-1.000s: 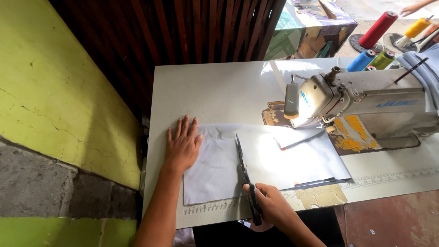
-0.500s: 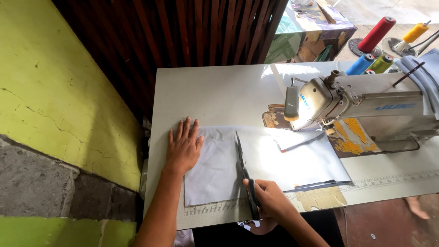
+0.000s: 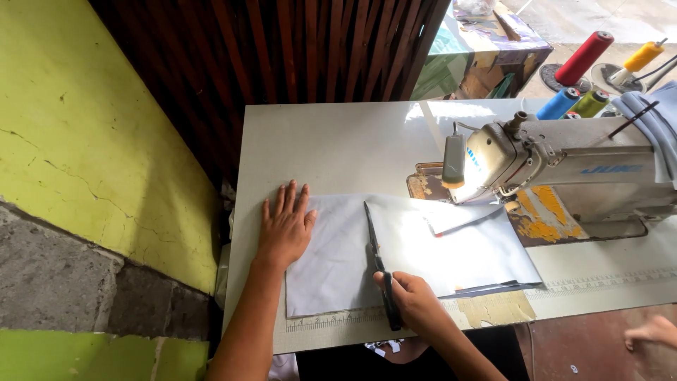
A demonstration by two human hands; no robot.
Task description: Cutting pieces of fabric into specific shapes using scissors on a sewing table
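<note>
Left hand (image 3: 285, 227) flat, fingers spread, pressing white fabric (image 3: 409, 250) onto surface (image 3: 338, 152). Right hand (image 3: 412, 303) closed around scissors (image 3: 377, 264), blades lying across fabric.

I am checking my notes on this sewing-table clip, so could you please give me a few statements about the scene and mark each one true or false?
1. The left hand lies flat on the left end of the pale fabric. True.
2. The right hand holds a pencil. False: it grips dark scissors, blades pointing away across the fabric.
3. The fabric lies on the white table in front of the sewing machine. True.
4. The thread spools are all white. False: red, yellow, blue and green ones stand behind the machine.
5. The left hand rests on the sewing machine. False: it is well apart from it.
</note>
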